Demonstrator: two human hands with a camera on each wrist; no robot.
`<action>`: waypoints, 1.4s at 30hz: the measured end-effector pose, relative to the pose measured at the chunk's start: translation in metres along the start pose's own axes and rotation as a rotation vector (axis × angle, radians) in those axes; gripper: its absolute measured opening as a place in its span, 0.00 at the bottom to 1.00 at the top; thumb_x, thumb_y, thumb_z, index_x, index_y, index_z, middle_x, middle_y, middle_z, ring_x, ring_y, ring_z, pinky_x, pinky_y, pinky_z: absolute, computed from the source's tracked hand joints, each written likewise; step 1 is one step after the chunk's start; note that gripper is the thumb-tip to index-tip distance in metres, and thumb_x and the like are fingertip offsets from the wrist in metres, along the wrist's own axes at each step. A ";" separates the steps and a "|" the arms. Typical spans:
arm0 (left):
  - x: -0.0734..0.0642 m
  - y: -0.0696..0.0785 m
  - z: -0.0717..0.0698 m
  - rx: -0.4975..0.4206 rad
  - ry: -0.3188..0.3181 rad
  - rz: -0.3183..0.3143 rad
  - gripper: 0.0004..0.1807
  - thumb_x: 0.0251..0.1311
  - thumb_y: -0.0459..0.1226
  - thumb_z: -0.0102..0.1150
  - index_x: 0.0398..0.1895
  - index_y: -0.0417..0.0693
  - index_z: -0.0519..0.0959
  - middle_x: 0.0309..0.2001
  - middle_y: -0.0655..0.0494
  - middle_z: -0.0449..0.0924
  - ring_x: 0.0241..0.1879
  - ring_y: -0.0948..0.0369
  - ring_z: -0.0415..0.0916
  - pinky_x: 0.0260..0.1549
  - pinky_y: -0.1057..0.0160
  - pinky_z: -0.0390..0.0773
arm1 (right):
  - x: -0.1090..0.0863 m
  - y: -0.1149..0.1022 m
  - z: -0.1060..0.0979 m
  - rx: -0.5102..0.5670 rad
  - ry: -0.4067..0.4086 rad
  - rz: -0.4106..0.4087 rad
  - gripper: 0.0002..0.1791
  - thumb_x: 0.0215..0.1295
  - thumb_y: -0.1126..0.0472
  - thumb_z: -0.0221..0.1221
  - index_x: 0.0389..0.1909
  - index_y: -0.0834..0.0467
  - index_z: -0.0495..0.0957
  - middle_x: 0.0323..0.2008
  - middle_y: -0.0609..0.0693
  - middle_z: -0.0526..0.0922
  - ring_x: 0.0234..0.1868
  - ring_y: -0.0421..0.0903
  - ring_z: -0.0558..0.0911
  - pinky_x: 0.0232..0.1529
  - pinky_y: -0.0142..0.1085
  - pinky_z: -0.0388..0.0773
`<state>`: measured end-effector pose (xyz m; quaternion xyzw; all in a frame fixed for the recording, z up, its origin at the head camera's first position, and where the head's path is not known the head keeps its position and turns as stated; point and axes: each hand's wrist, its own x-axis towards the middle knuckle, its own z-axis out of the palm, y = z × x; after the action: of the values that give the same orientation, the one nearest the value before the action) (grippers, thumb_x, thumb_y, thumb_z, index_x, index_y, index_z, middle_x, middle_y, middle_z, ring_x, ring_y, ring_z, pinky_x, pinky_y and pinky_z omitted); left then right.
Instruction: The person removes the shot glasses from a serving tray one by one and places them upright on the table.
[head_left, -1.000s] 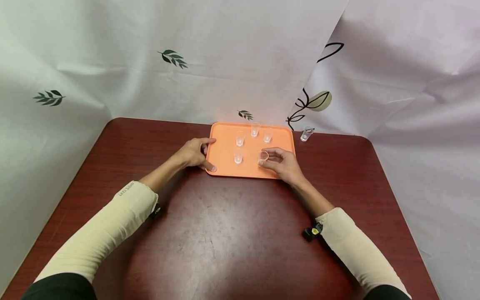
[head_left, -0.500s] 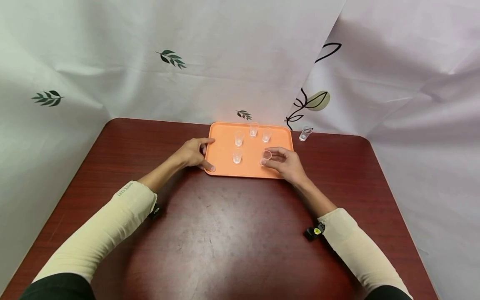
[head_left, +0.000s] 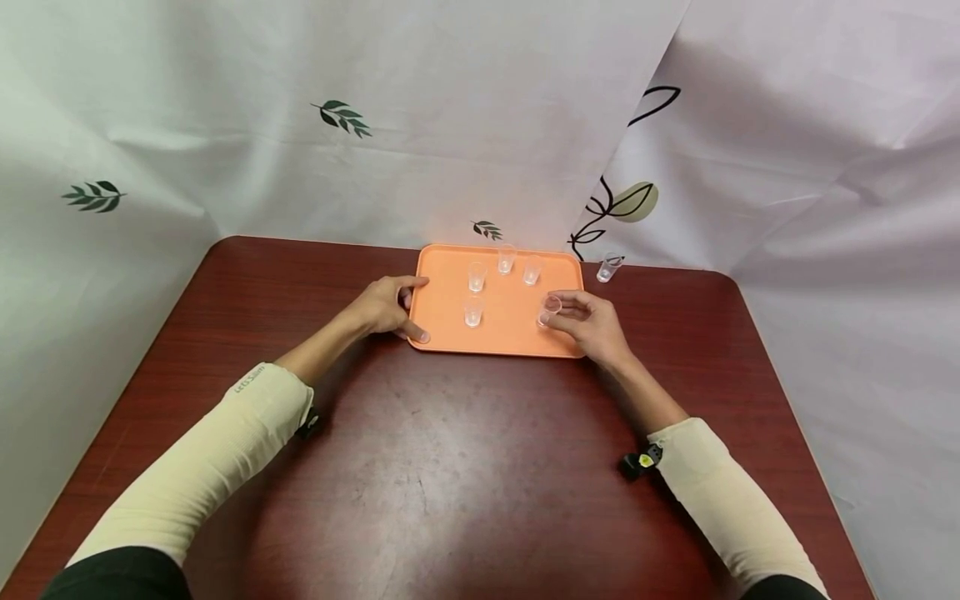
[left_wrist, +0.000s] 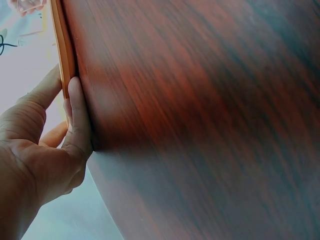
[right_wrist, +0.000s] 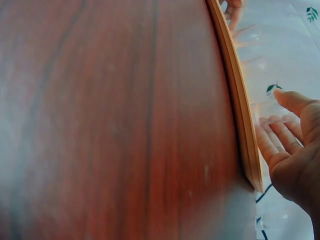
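An orange tray point(head_left: 442, 325) lies at the back of the table, seen edge-on in both wrist views. My left hand point(head_left: 385, 307) grips its left rim, thumb at the near corner and fingers along the side. Between thumb and fingers of my right hand point(head_left: 597, 327) is a small clear plastic cup point(head_left: 550, 307), held over the tray's right part; whether it touches the tray I cannot tell. Several like it stand on the tray: a near cup point(head_left: 472, 312), one behind it point(head_left: 477, 277), a far cup point(head_left: 506, 259) and one to its right point(head_left: 532, 270).
Another clear cup point(head_left: 609, 267) is on the table near the back edge, right of the tray. The dark red-brown table point(head_left: 450, 467) extends in front. White patterned cloth point(head_left: 420, 158) hangs close behind the tray and along the sides.
My right hand has moved rightward across the tray with the cup, toward its right rim. The left hand keeps its grip on the tray, and the other cups stay in place.
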<state>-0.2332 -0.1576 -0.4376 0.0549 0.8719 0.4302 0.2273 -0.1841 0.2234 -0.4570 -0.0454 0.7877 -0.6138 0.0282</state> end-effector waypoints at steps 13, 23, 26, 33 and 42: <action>0.000 0.000 -0.002 -0.027 0.001 -0.014 0.63 0.46 0.25 0.92 0.88 0.49 0.68 0.47 0.47 0.68 0.35 0.58 0.75 0.31 0.63 0.93 | 0.005 0.002 -0.024 0.032 0.090 0.000 0.26 0.69 0.67 0.77 0.66 0.70 0.85 0.46 0.41 0.92 0.47 0.32 0.92 0.50 0.25 0.92; -0.001 0.001 -0.001 -0.025 -0.008 -0.014 0.63 0.46 0.26 0.92 0.89 0.49 0.68 0.47 0.47 0.68 0.34 0.58 0.76 0.31 0.63 0.92 | 0.005 0.004 -0.043 0.067 0.146 -0.009 0.29 0.70 0.70 0.76 0.69 0.75 0.81 0.44 0.34 0.92 0.46 0.29 0.92 0.51 0.23 0.91; 0.000 0.000 -0.001 -0.019 -0.005 -0.011 0.63 0.46 0.27 0.92 0.88 0.49 0.68 0.46 0.47 0.68 0.34 0.59 0.76 0.31 0.64 0.92 | 0.006 0.006 -0.048 0.079 0.161 -0.022 0.29 0.70 0.71 0.75 0.69 0.76 0.80 0.44 0.34 0.92 0.46 0.29 0.92 0.51 0.22 0.90; 0.001 0.000 0.000 -0.010 -0.001 -0.013 0.63 0.46 0.27 0.93 0.88 0.49 0.68 0.46 0.48 0.69 0.33 0.59 0.76 0.30 0.64 0.92 | 0.008 0.009 -0.062 0.085 0.198 -0.027 0.27 0.70 0.72 0.75 0.67 0.76 0.81 0.41 0.34 0.93 0.44 0.30 0.92 0.49 0.20 0.89; 0.001 -0.001 0.001 -0.002 0.005 -0.008 0.64 0.45 0.27 0.93 0.88 0.49 0.68 0.45 0.47 0.69 0.31 0.60 0.76 0.30 0.63 0.93 | 0.014 0.014 -0.079 0.061 0.251 -0.003 0.28 0.68 0.71 0.77 0.67 0.73 0.82 0.39 0.33 0.93 0.43 0.29 0.91 0.46 0.19 0.88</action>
<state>-0.2339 -0.1574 -0.4395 0.0502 0.8723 0.4302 0.2268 -0.2065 0.3017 -0.4509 0.0313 0.7660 -0.6383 -0.0700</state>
